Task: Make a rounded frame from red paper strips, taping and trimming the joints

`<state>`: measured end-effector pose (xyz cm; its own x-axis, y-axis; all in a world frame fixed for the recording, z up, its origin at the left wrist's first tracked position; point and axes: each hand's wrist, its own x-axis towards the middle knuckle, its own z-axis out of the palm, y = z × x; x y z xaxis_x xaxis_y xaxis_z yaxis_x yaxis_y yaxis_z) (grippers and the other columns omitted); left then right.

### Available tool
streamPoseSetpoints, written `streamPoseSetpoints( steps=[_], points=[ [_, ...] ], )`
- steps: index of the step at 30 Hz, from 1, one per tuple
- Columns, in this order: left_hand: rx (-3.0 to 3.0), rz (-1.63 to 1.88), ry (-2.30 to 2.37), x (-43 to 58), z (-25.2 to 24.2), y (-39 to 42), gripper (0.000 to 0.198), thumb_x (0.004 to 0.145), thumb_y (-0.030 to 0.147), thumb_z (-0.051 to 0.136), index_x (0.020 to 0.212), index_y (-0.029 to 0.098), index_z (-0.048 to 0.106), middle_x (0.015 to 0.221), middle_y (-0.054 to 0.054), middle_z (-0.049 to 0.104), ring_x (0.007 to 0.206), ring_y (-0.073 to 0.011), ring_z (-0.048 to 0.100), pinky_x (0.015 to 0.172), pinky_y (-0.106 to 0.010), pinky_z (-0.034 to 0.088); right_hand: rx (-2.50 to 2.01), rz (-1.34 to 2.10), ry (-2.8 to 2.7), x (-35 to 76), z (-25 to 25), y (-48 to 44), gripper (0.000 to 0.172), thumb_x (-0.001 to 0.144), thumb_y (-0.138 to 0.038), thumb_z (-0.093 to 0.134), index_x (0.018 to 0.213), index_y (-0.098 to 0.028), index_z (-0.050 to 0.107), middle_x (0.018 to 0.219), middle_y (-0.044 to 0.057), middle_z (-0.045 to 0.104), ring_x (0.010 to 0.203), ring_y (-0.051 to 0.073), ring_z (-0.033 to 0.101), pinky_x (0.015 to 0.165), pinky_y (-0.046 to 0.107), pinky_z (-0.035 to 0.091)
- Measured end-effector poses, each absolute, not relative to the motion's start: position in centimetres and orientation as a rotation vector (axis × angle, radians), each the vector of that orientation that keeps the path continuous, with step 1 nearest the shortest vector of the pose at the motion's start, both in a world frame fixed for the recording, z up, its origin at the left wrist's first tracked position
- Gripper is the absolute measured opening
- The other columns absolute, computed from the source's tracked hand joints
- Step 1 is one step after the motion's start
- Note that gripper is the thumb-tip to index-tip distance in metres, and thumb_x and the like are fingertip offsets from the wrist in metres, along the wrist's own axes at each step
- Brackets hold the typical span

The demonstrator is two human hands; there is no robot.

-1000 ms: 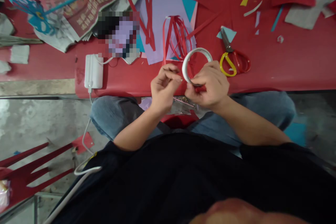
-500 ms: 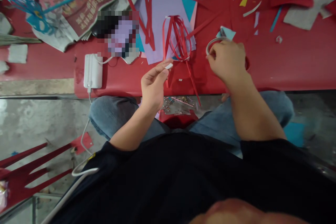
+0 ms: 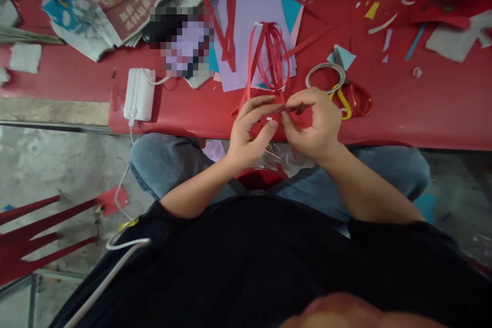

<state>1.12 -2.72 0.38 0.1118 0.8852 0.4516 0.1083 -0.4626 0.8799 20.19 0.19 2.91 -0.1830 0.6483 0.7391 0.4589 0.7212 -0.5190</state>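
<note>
My left hand (image 3: 253, 130) reaches over the table's front edge, fingers stretched out and thumb apart from them. Its fingertips meet those of my right hand (image 3: 315, 123), which is closed in a pinch; what it pinches is hidden. Just beyond my hands lies a looped bundle of thin red paper strips (image 3: 273, 56), its lower end partly covered by my fingers. A tiny white scrap (image 3: 269, 118) shows between my left thumb and forefinger. Right of the bundle rest a roll of tape (image 3: 308, 79) and scissors (image 3: 347, 107) with yellow and red handles.
Purple paper (image 3: 238, 25) and blue sheets lie under the strips on the red table (image 3: 415, 113). At left are a white power bank (image 3: 139, 95) with a cable, newspaper (image 3: 134, 5) and a blue paper craft (image 3: 65, 13). Paper scraps are scattered at right.
My right hand has let go of the tape roll beside the scissors and moved left to meet my left hand. The small white piece held in my left fingertips is no longer visible there.
</note>
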Motion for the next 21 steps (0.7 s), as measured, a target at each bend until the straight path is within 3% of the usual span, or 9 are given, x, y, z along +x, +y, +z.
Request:
streamPoseSetpoints(
  steps=[7,16,21],
  points=[
    [1.809,1.399,1.048,0.7,1.3,-3.0,0.030,0.111,0.040,0.067,0.138,0.031,0.079,0.150,-0.010,0.070,0.143,-0.0258,0.070,0.125,-0.047,0.059,-0.870,0.322,-1.838,20.2,3.7,-0.1,0.018,0.102,-0.034,0.072,0.116,-0.033,0.060,0.097,0.000,0.074,0.080,0.019,0.069,0.069,0.039,0.060],
    [1.755,1.382,1.056,1.2,1.5,-3.3,0.034,0.106,0.046,0.070,0.134,0.030,0.081,0.147,-0.012,0.071,0.140,-0.0300,0.070,0.121,-0.051,0.060,-0.930,0.350,-1.799,20.2,3.2,-0.4,0.017,0.102,-0.036,0.069,0.111,-0.033,0.055,0.089,-0.002,0.068,0.067,0.017,0.062,0.058,0.037,0.053],
    [1.777,1.350,1.039,1.2,1.1,-3.3,0.040,0.108,0.047,0.068,0.144,0.033,0.076,0.152,-0.011,0.068,0.141,-0.0299,0.070,0.123,-0.052,0.059,-1.008,0.361,-1.781,20.2,2.7,-0.7,0.019,0.105,-0.042,0.069,0.112,-0.033,0.054,0.092,-0.001,0.071,0.065,0.017,0.059,0.060,0.039,0.053]
  ],
)
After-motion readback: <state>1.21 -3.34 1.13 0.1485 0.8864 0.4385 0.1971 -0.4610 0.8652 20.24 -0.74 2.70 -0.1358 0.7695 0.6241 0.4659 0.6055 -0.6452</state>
